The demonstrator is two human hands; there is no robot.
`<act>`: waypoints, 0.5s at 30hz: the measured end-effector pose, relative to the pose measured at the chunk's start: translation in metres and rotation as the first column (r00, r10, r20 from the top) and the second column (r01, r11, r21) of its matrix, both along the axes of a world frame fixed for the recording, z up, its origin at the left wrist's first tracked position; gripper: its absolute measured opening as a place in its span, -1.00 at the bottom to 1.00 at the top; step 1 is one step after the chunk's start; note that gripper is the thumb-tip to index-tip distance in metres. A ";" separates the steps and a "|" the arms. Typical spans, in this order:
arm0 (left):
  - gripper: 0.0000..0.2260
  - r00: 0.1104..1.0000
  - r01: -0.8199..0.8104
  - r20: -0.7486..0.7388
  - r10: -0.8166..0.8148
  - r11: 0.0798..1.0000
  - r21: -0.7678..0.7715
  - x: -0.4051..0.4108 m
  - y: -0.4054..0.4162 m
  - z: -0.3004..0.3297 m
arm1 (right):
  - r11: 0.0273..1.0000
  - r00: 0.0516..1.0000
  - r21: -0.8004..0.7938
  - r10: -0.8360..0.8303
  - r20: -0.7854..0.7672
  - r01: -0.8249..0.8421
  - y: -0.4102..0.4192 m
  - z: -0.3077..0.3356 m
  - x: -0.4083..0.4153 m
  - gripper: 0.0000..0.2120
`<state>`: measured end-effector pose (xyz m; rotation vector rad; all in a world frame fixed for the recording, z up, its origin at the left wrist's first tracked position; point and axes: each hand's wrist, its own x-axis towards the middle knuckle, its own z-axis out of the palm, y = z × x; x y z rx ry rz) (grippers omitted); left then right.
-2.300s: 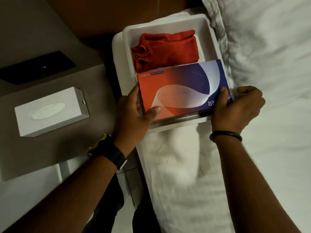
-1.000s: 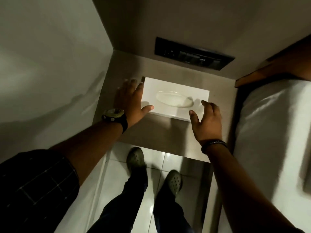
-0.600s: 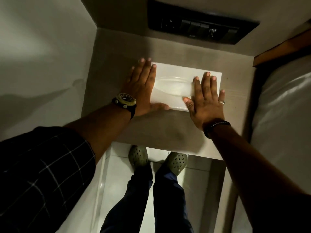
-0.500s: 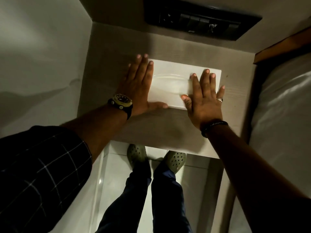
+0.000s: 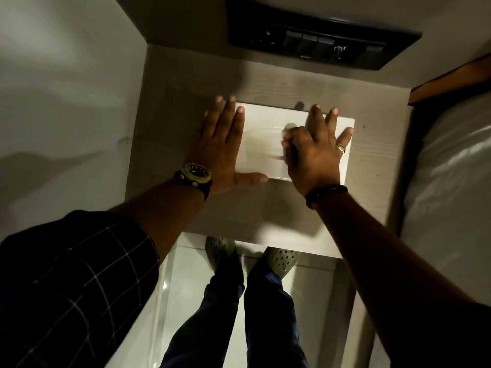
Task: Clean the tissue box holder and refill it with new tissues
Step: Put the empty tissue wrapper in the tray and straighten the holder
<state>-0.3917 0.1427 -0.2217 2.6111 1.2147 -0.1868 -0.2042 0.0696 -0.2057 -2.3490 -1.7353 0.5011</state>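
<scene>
On the bedside shelf [image 5: 265,216], below the black switch panel [image 5: 318,41], the white tissue box holder [image 5: 265,144] lies flat with your two hands on it. Your left hand [image 5: 220,147] rests with straight fingers along its left end, thumb laid against the near edge. Your right hand [image 5: 313,152] covers the right half, outer fingers spread; the forefinger and thumb look curled at the oval opening, but blur hides whether they pinch anything.
</scene>
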 end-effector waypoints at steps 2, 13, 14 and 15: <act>0.14 1.000 0.003 0.004 -0.003 1.000 0.006 0.000 0.000 0.001 | 0.999 1.000 -0.021 -0.028 -0.001 0.028 0.002 0.001 -0.001 -0.79; 0.14 1.000 0.008 -0.025 -0.008 1.000 -0.015 0.001 -0.001 0.002 | 0.994 0.980 -0.039 -0.105 -0.169 0.100 0.006 0.004 0.009 -0.76; 0.15 1.000 0.008 -0.026 -0.008 1.000 -0.017 0.001 0.000 0.001 | 0.995 0.982 -0.043 -0.093 -0.167 0.087 0.005 0.005 0.010 -0.74; 0.15 1.000 0.007 -0.029 -0.008 1.000 -0.021 0.001 0.000 0.001 | 0.997 0.983 -0.043 -0.075 -0.165 0.069 0.004 0.005 0.011 -0.71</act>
